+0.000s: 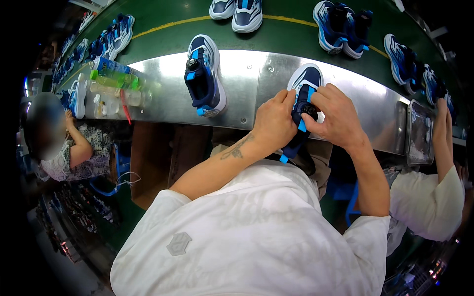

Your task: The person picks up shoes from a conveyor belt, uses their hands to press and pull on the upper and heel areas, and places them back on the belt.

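Note:
A navy, white and light-blue sneaker (pixel 307 77) rests with its toe on the metal ledge, heel toward my body. My left hand (pixel 275 121) is closed on the left side of this shoe. On its right, my right hand (pixel 339 114) has thumb and fingers bent around the round black dial (pixel 309 111) on the tongue. Part of the shoe's side and collar is hidden behind my hands. A matching sneaker (pixel 205 74) stands apart on the ledge to the left, its own dial facing up.
Beyond the metal ledge (pixel 237 66) runs a green belt (pixel 281 37) bearing several pairs of sneakers (pixel 340 29). Clear bottles (pixel 116 86) and a red-handled tool (pixel 125 105) lie left. A metal tray (pixel 419 133) sits right. Co-workers (pixel 79 148) are on both sides.

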Action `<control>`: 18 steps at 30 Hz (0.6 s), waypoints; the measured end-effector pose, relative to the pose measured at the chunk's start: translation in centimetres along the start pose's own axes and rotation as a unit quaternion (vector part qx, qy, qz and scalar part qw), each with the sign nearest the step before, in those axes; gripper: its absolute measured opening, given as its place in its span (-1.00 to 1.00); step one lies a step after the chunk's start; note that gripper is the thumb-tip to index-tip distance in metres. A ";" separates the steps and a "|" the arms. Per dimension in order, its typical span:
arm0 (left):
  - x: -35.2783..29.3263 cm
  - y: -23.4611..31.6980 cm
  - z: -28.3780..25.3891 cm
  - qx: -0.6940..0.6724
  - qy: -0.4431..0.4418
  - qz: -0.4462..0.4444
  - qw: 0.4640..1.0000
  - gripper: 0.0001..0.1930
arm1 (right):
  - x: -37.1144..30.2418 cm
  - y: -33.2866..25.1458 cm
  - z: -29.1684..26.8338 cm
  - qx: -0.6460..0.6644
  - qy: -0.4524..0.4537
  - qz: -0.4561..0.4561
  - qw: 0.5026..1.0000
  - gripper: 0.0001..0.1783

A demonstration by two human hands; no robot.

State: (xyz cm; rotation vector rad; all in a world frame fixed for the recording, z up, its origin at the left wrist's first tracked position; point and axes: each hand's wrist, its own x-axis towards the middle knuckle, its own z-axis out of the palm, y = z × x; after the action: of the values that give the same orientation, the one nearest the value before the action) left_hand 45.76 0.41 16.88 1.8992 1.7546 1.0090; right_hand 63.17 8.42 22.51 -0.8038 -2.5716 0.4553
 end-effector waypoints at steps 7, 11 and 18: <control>-0.3 -0.3 0.4 -0.013 0.010 -0.014 1.000 -0.48 | -0.8 -2.2 2.4 -0.014 0.022 0.210 0.977 -0.37; -0.1 -0.3 0.4 -0.013 0.011 0.007 1.000 -0.53 | -0.8 -2.6 2.2 0.028 0.001 0.278 0.960 -0.33; -0.1 0.1 -0.9 -0.029 -0.029 -0.025 0.999 -0.53 | -1.4 -3.2 1.6 0.020 0.003 0.208 0.978 -0.39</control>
State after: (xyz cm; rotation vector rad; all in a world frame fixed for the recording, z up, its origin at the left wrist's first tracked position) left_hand 45.17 0.11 17.58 1.8207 1.7129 0.9659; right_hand 61.99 4.80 22.04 -1.3330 -2.3744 0.6218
